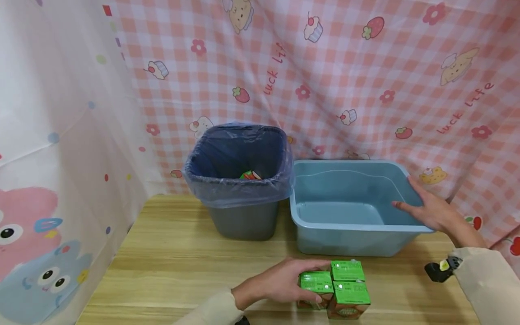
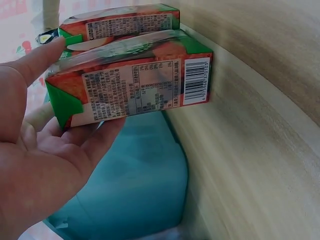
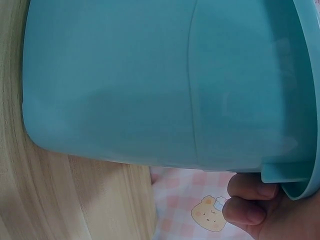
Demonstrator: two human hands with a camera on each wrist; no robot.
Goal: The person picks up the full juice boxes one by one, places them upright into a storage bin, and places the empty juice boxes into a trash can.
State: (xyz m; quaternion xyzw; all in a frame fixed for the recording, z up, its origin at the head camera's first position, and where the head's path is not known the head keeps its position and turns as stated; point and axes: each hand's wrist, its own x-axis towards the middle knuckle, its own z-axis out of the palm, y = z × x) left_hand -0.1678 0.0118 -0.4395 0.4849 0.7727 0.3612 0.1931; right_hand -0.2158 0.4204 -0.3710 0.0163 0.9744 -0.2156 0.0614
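Three boxy cartons [image 1: 351, 293] stand near a smooth plastic tub [image 1: 353, 241].

Tub [image 1: 349, 241] smooth plstc; cartons [image 1: 351, 293] glossy; tbl [image 1: 162, 257] wood-look.

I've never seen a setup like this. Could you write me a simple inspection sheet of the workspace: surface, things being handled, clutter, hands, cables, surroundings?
Surface: wood-grained table.
Job's things: three green-topped cartons, grouped close together on the wearer's side of a blue basin.
Clutter: a bag-lined bin left of the basin, with a green-and-red item inside, mostly hidden.
Grippers: bare human hands; the left hand grips the leftmost carton, the right hand holds the basin's right rim.
Cables: nothing seen.
Surroundings: pink checked cloth behind, pale cartoon-printed cloth at left.
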